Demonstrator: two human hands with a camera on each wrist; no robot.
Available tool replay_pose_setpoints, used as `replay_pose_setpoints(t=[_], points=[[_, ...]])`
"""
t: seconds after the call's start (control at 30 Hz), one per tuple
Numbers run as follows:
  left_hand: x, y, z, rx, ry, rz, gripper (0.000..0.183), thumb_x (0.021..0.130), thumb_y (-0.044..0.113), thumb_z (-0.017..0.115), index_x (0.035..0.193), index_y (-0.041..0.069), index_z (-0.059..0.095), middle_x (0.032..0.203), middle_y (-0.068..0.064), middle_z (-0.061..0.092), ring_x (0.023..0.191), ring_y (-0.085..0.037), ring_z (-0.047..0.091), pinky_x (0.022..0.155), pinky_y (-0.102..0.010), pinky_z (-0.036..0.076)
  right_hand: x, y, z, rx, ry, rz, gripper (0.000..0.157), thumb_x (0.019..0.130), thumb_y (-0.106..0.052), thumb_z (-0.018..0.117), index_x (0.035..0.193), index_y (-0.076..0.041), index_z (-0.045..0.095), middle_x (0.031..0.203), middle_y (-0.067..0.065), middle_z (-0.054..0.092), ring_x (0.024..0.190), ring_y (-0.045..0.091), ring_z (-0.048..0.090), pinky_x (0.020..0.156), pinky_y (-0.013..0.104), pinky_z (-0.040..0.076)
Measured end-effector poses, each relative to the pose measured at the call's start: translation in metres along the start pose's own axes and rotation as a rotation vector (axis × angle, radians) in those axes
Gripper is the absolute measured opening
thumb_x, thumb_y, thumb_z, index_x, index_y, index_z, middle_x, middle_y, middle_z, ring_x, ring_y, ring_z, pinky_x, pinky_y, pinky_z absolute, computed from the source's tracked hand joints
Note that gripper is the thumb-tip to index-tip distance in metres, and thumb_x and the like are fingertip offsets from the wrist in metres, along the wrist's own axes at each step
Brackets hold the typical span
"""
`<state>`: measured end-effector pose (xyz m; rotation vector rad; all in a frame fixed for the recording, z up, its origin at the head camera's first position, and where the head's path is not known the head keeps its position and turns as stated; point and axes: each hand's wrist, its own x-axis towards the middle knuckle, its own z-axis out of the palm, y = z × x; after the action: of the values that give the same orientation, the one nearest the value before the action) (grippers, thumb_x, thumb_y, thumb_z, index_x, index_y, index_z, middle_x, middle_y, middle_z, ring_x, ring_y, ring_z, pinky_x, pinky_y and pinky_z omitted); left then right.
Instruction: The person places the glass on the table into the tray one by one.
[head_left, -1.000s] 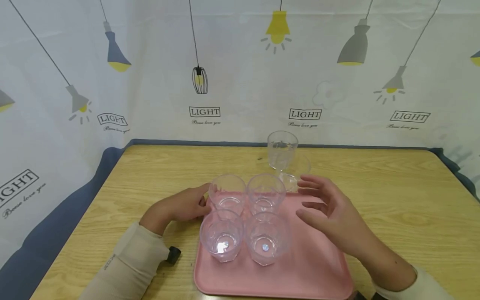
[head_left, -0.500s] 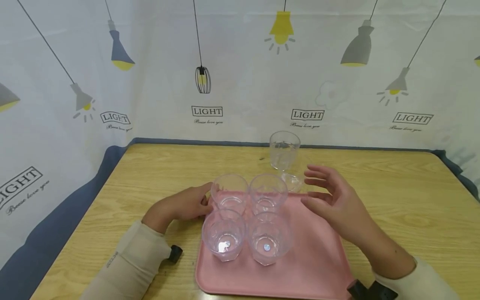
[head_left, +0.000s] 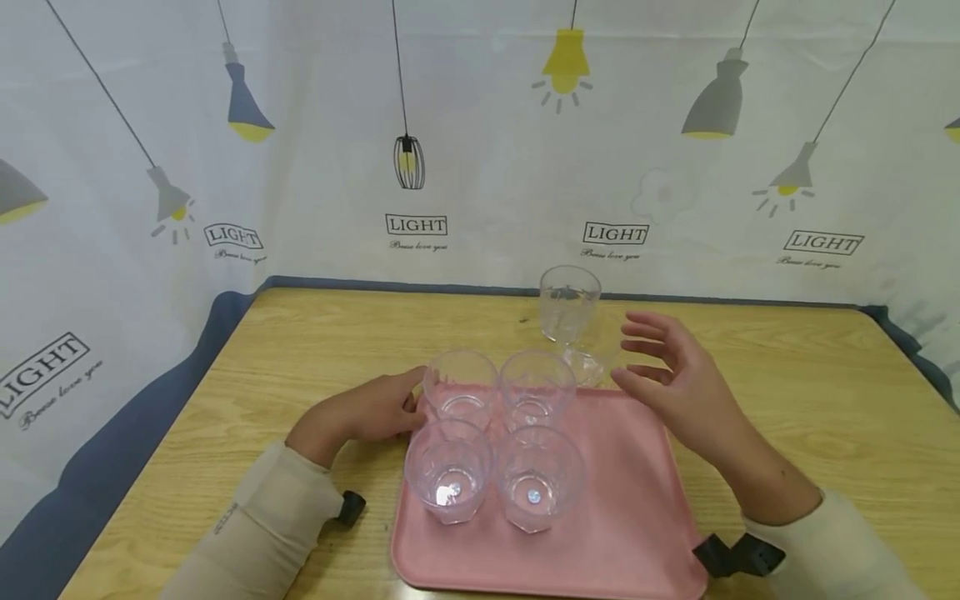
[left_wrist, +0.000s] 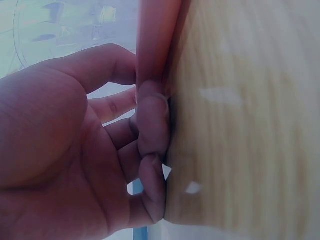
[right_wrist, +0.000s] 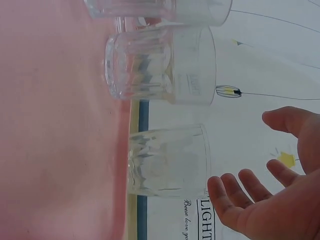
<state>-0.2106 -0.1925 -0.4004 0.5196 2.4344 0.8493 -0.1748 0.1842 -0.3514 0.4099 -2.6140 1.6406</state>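
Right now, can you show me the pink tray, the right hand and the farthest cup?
Pink tray (head_left: 630, 500): head view, on its bare floor.
Right hand (head_left: 685, 390): head view, on the hand's middle.
Farthest cup (head_left: 567, 310): head view, on its clear side.

Right hand (right_wrist: 285, 200) near clear cup (right_wrist: 170, 162); other cups (right_wrist: 160, 67) on pink tray (right_wrist: 55, 130).

Tray (head_left: 630, 500) between left hand (head_left: 378, 407) and right hand (head_left: 690, 387): uniform pink. Four cups (head_left: 455, 475) just right of left hand: clear, faint lilac tint. Back cup (head_left: 570, 304), beyond right hand: clear. Table (head_left: 337, 333) under hands: yellow-tan, wood grain. Sleeves (head_left: 258, 508) behind hands: cream. Cloth (head_left: 495, 167) beyond hands: white, printed grey, blue and yellow lamps, black "LIGHT" lettering; hem (head_left: 135, 442) dark blue.
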Motion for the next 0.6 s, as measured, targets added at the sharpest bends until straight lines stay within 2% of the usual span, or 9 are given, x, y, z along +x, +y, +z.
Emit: replay_pose_setpoints(t=[0.37,0.6], points=[[0.002,-0.001,0.0,0.0,-0.01,0.019,0.064,0.098,0.018,0.059,0.155,0.021,0.031,0.067,-0.002,0.058,0.059,-0.014,0.053,0.059,-0.03,0.045,0.012,0.007,-0.007,-0.042,0.009,0.038,0.065,0.095,-0.021,0.07,0.15,-0.013,0.037,0.146,0.011,0.047,0.132,0.031,0.05,0.089,0.009,0.047],[0.003,-0.003,0.001,0.002,-0.001,0.01,0.063,0.097,0.018,0.06,0.154,0.022,0.033,0.068,-0.001,0.058,0.06,-0.014,0.054,0.061,-0.031,0.046,0.022,0.009,-0.01,-0.083,-0.006,0.056,0.068,0.095,-0.023,0.07,0.151,-0.012,0.035,0.147,0.014,0.045,0.132,0.034,0.049,0.093,0.018,0.049]])
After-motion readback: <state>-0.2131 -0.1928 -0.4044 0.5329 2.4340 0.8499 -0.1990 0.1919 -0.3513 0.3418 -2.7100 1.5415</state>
